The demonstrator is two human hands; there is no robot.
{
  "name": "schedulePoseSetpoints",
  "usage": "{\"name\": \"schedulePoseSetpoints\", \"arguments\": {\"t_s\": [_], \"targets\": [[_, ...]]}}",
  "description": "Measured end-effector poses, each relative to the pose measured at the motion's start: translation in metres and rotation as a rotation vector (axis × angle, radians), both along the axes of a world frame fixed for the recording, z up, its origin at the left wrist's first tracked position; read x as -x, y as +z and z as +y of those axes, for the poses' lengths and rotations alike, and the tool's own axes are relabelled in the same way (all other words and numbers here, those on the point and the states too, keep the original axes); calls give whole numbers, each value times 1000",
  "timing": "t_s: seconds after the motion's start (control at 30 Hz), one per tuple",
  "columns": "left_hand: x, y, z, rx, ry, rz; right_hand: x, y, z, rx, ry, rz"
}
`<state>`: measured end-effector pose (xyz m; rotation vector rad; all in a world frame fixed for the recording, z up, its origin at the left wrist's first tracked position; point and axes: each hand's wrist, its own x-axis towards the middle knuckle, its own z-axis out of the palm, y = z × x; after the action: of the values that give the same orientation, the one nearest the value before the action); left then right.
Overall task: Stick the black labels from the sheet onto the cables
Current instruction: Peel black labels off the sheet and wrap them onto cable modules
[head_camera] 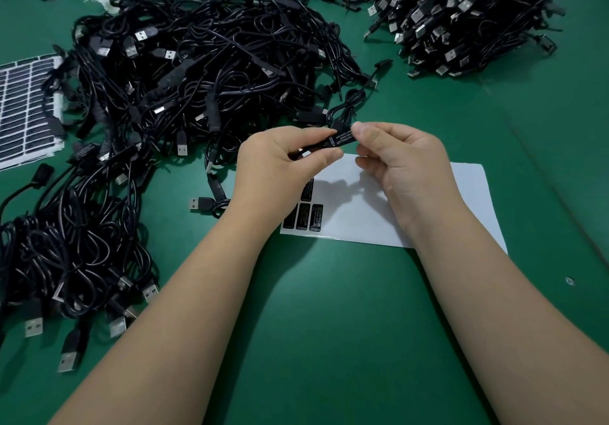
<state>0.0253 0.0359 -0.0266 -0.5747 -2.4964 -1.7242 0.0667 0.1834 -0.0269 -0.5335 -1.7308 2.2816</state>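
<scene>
Labels (308, 216) are nearly used up: few are left on the sheet (359, 207). One cable (341, 141), label being pressed on, is pinched above the sheet in the grip of both left hand (280, 160) and right hand (402, 160). Many cables are heaped on the bench (329, 325); which are labelled cannot be told.

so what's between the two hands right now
In the head view, a black cable piece with a printed label spans the gap, pinched by the left hand and right hand. Below lies the white label sheet.
</scene>
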Motion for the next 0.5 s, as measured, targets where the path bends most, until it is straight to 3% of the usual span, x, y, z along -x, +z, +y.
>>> {"name": "schedulePoseSetpoints", "arguments": {"t_s": [0.5], "targets": [[-1, -2, 1, 3, 29, 13, 0, -2, -2, 9, -20, -8]]}}
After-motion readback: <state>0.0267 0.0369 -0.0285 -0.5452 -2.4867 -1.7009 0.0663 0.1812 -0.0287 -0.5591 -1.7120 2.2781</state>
